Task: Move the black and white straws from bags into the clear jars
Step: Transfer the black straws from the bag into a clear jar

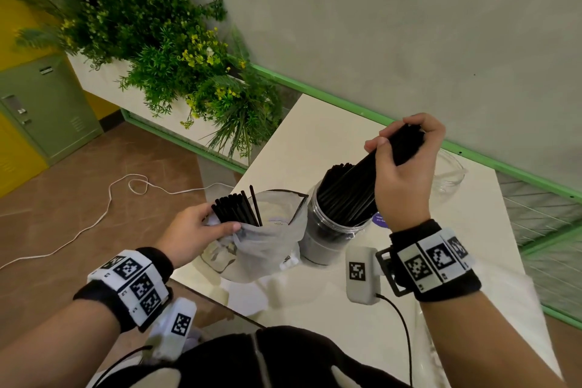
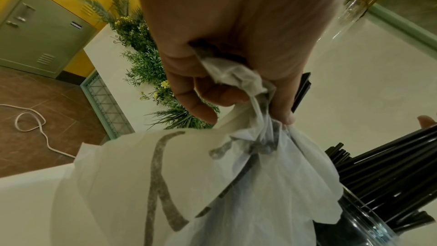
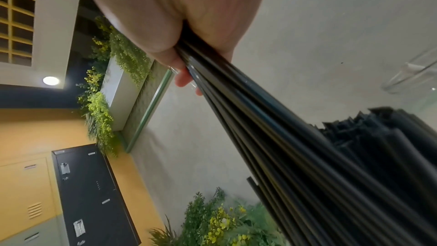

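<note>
Head: right hand [image 1: 401, 167] fisted on a straw bundle [image 1: 365, 186], long axis slanting down-left into the jar [image 1: 327, 230] just below it. Left hand [image 1: 195, 230] pinches the bag [image 1: 264, 246] w/ leftover straws, beside jar.
L wrist: fingers [image 2: 189, 85] bunch bag neck.
R wrist: bundle gripped, tips toward jar.

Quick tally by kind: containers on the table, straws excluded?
Bag: 1
Jar holding black straws: 1
Empty glass bowl: 1
Total: 3
</note>
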Motion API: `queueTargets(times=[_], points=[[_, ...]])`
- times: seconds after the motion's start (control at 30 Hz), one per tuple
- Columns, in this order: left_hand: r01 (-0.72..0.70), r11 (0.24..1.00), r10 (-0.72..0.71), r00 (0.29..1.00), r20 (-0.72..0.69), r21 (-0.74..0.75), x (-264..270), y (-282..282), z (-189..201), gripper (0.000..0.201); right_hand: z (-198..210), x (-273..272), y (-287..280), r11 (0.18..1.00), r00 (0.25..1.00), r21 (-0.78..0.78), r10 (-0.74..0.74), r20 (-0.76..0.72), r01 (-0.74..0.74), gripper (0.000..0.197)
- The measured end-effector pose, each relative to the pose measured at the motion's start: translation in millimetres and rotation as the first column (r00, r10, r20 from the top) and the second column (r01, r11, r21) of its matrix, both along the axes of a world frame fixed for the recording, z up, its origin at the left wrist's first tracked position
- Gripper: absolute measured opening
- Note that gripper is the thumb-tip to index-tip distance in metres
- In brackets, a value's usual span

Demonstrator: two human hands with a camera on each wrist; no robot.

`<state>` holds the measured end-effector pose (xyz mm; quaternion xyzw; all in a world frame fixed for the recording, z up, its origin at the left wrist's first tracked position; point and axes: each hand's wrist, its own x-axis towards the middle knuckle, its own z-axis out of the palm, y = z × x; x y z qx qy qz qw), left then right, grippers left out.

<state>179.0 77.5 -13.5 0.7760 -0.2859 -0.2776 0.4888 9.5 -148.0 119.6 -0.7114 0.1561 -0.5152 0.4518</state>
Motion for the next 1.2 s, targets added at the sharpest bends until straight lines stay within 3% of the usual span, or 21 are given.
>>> queueTargets(times=[0.2,0.37,0.47,0.57,0.73,0.93,1.03,1.13,1.2], points=[[0.0,1.0,0.0,1.0,-0.001,-0.019,0,0,3,0.025,-21,0,11,0.996,0.996,-0.012,-0.087,0.029,0.088,0.046],[0.012,0.999,-0.013,1.0,-0.019,-0.04,0,-4,4,0.027,-45,4,5,0.998,0.982,0.016,-0.056,-0.179,0.06,0.037],[0.003,0.999,-0.003,1.0,-0.019,-0.038,2,-3,2,0.027,-47,-1,-8,0.991,0.937,-0.03,-0.134,-0.323,0.131,0.027],[0.003,0.999,-0.004,1.0,-0.028,-0.036,3,-1,0,0.028,-44,-7,-21,0.982,0.896,-0.082,-0.191,-0.402,0.173,0.03],[0.0,1.0,-0.001,1.0,-0.027,-0.029,3,-3,-1,0.025,-45,-11,-32,0.994,0.81,-0.108,-0.083,-0.58,0.025,0.026],[-0.007,1.0,0.006,1.0,-0.015,-0.017,4,-5,-2,0.027,-47,-15,-38,0.978,0.695,-0.2,-0.105,-0.712,-0.057,0.035],[-0.011,1.0,0.01,1.0,-0.021,-0.017,4,-4,-2,0.026,-41,-18,-35,0.974,0.756,-0.224,-0.129,-0.642,-0.025,0.037],[-0.004,1.0,0.004,1.0,-0.017,-0.014,4,-4,-1,0.024,-39,-22,-31,0.989,0.892,-0.129,-0.126,-0.433,0.077,0.037],[-0.01,1.0,0.01,1.0,-0.018,-0.014,4,-4,-2,0.024,-44,-23,-29,0.99,0.916,-0.102,-0.134,-0.378,0.102,0.029]])
